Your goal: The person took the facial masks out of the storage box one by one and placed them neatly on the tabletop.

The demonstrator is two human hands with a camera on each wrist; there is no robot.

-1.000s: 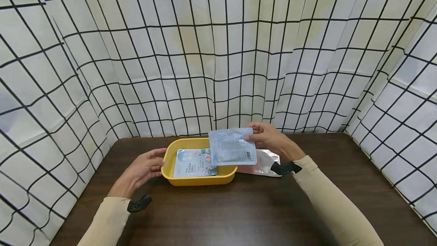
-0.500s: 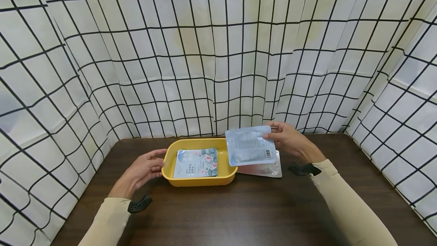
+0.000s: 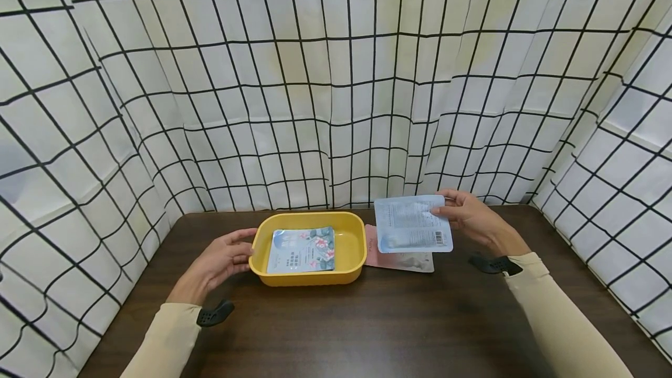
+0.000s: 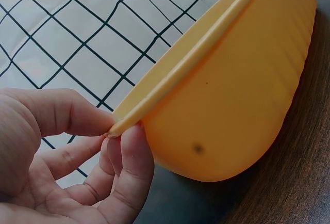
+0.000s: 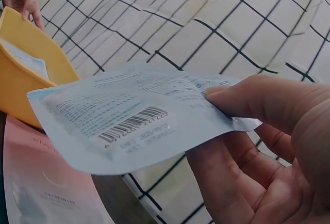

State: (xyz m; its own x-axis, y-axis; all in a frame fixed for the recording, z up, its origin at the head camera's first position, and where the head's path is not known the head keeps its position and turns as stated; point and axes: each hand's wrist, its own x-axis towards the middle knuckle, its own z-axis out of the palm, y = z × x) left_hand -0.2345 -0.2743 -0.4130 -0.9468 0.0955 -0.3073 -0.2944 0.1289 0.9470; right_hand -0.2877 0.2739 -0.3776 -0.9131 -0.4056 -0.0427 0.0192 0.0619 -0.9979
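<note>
My right hand (image 3: 475, 219) pinches a light blue sachet (image 3: 411, 223) by its right edge, thumb on top and fingers beneath. In the right wrist view the printed back of this sachet (image 5: 118, 115), with its barcode, faces up. It hangs over a pink and silver pouch (image 3: 401, 260) lying on the table, covering part of it. My left hand (image 3: 223, 261) pinches the left rim of a yellow plastic basket (image 3: 315, 279) between thumb and fingers, as the left wrist view shows. Inside the basket lies a flat blue sachet with pink flowers (image 3: 301, 251).
The dark brown wooden table (image 3: 336, 331) carries the basket and the pouch. White cloth with a black grid (image 3: 336, 86) hangs around the back and both sides, close to the table's edges.
My right hand has carried the light blue sachet rightward, from above the basket to above the pink and silver pouch. My left hand and the basket have stayed in place.
</note>
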